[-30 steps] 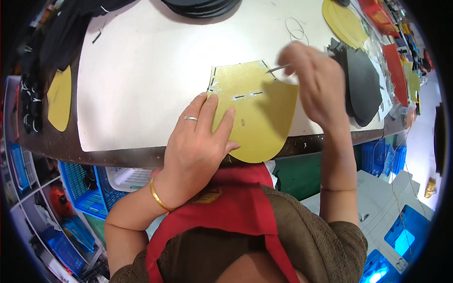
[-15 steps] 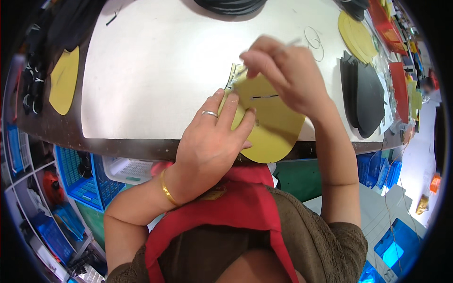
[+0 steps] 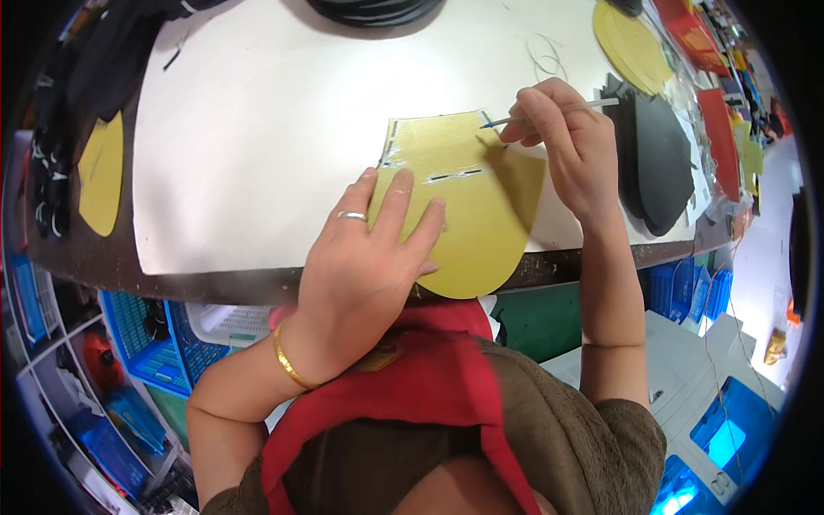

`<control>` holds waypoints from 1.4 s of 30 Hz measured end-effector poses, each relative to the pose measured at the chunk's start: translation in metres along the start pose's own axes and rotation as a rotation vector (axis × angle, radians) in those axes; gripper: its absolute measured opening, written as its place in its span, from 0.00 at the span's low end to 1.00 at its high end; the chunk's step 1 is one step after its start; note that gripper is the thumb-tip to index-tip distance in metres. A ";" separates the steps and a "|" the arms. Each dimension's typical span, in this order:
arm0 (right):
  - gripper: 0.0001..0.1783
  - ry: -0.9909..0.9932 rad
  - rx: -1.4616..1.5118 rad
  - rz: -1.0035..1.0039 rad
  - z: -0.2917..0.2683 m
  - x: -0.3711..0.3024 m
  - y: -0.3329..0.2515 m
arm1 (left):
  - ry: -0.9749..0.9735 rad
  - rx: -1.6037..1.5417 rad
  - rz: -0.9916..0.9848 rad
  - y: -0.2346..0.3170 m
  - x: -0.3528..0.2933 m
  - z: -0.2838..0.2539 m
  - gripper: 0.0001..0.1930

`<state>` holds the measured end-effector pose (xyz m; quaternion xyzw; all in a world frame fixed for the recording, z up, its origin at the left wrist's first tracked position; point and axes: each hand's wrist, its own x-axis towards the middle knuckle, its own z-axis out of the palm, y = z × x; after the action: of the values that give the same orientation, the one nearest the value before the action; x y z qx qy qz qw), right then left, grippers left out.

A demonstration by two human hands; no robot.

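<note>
A yellow card template with a rounded near end lies at the front of the white board, partly past its near edge. Dark slots show along its upper left side, across its middle and at its upper right. My left hand lies on the template's left part with fingers spread, holding nothing. In my right hand is a thin, pale pen refill, pinched between thumb and fingers. Its blue tip is over the template's upper right corner, at the slot there; whether it touches cannot be made out.
The white board covers the dark table. Black cut pieces lie at the right, with yellow pieces behind them. A loose ring of thin cord and a black stack are farther back. A blue crate stands below left.
My right hand has moved with the pen refill from the template's left slot to its upper right corner. My left hand still rests on the template. The whole view has shifted slightly.
</note>
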<state>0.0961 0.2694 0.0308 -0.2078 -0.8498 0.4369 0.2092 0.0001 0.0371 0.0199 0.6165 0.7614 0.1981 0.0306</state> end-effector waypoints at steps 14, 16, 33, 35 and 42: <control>0.14 0.107 -0.258 -0.098 -0.019 -0.020 0.020 | -0.110 0.182 -0.027 0.004 0.007 -0.002 0.36; 0.14 0.117 -0.113 -0.185 -0.012 -0.021 0.022 | -0.117 0.174 -0.023 0.005 0.006 -0.003 0.35; 0.14 0.034 -0.490 -0.299 0.020 -0.020 0.006 | -0.063 0.072 0.010 -0.002 0.001 -0.003 0.32; 0.13 0.013 -0.336 -0.135 -0.007 -0.017 0.000 | -0.061 0.097 0.008 -0.003 0.001 -0.004 0.35; 0.15 -0.170 -0.526 0.206 -0.019 -0.021 0.005 | -0.100 0.116 0.059 0.001 0.006 -0.003 0.34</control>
<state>0.1246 0.2729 0.0330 -0.3028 -0.9227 0.2366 0.0310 -0.0013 0.0420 0.0242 0.6485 0.7506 0.1234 0.0271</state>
